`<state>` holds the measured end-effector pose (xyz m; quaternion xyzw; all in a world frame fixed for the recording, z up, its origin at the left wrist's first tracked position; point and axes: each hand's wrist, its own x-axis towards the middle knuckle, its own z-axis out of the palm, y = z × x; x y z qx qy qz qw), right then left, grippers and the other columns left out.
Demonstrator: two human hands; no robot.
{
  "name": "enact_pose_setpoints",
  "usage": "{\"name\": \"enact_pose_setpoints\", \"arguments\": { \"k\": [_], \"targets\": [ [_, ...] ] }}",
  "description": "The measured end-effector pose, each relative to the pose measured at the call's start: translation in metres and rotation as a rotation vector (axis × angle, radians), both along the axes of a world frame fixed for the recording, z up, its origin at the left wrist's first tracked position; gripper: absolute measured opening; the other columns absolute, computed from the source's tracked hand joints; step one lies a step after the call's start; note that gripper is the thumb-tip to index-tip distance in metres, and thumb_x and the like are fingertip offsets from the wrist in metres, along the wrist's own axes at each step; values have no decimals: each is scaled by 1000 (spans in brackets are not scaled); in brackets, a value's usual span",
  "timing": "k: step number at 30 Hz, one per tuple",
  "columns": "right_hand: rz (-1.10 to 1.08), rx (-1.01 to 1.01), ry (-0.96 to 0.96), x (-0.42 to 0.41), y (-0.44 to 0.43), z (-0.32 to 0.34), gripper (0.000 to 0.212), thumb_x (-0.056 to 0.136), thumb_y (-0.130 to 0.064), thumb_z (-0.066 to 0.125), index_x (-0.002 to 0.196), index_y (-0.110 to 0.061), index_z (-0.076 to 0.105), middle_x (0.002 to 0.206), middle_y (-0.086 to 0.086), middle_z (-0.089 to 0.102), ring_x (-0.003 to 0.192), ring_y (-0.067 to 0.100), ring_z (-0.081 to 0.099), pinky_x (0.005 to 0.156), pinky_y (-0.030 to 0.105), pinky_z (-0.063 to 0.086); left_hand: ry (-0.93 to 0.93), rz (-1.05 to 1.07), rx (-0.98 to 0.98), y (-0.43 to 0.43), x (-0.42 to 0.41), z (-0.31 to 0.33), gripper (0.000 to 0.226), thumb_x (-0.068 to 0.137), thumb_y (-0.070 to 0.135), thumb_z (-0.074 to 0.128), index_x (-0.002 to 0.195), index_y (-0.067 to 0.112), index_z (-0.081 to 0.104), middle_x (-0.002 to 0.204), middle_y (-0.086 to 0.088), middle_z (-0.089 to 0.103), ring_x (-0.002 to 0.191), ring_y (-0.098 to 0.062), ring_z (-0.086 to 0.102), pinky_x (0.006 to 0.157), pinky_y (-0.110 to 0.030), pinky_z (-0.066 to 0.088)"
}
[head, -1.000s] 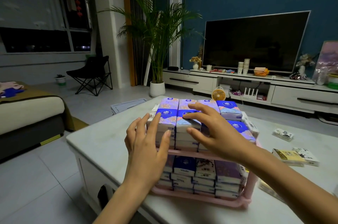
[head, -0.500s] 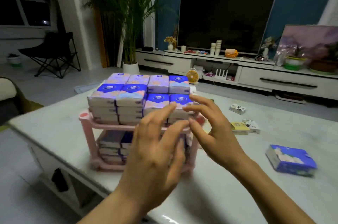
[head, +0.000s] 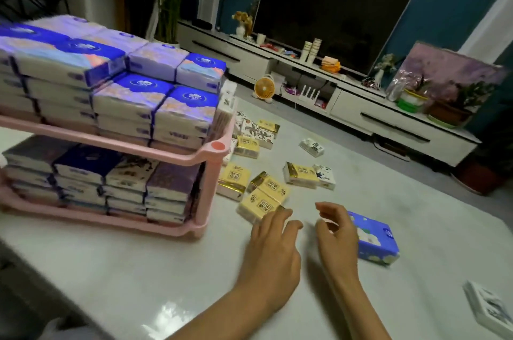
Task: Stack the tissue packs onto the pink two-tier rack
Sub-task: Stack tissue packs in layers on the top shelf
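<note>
The pink two-tier rack (head: pixel 213 145) stands at the left of the white table, both tiers packed with stacked blue and purple tissue packs (head: pixel 155 106). Several small yellow tissue packs (head: pixel 261 205) lie on the table to its right, mixed with white patterned ones (head: pixel 323 175). A blue tissue pack (head: pixel 373 238) lies further right. My left hand (head: pixel 273 253) hovers with relaxed fingers, fingertips at the nearest yellow pack. My right hand (head: pixel 337 234) is beside it, fingers loosely curled, empty, just left of the blue pack.
A white patterned pack (head: pixel 491 309) lies near the table's right edge. Beyond the table (head: pixel 138 270) stand a TV cabinet (head: pixel 388 114) with a television, a small orange fan (head: pixel 264 87) and a potted palm.
Both hands left the packs on the rack's top tier and came down to the right onto the table by the loose packs. The view swung right, so the rack sits at the left.
</note>
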<state>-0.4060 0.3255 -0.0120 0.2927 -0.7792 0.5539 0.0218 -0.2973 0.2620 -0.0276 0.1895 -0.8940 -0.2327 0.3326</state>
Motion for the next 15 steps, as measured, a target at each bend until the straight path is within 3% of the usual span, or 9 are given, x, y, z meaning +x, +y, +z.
{"name": "enact_pose_setpoints", "arguments": {
  "k": [2,6,10,12,15],
  "targets": [
    [36,69,98,-4,-13,-7,37,83,8,51,98,-25,54,107,-4,56,102,12,51,78,3,37,-52,41,-73,-7,-4,4,38,72,23,35,104,22,55,111,-3,62,105,-19,58,86,-30,51],
    [200,146,159,-4,-45,-14,29,94,-22,47,117,-38,44,121,-24,43,118,-1,37,101,23,31,-214,193,-44,-20,-8,3,47,64,22,61,110,15,64,120,-16,60,110,-33,59,86,-46,51],
    [300,326,181,-15,-61,-19,42,93,-44,29,135,-39,34,150,-13,20,137,-1,13,111,23,11,-387,229,-11,-25,-8,-5,63,57,32,78,115,13,64,125,-22,57,113,-36,57,83,-48,52],
    [336,413,157,-19,-60,-20,39,98,-38,33,136,-32,41,150,-6,25,139,9,19,113,26,16,-391,211,-2,-28,-7,-6,55,61,34,69,112,15,64,126,-22,56,114,-35,57,84,-45,52],
    [297,357,110,-18,-56,-19,31,95,-27,47,126,-27,51,131,-2,44,118,6,40,94,7,28,-314,174,50,-30,-1,0,47,65,31,45,108,17,56,133,-20,50,120,-34,51,90,-42,48]
  ]
}}
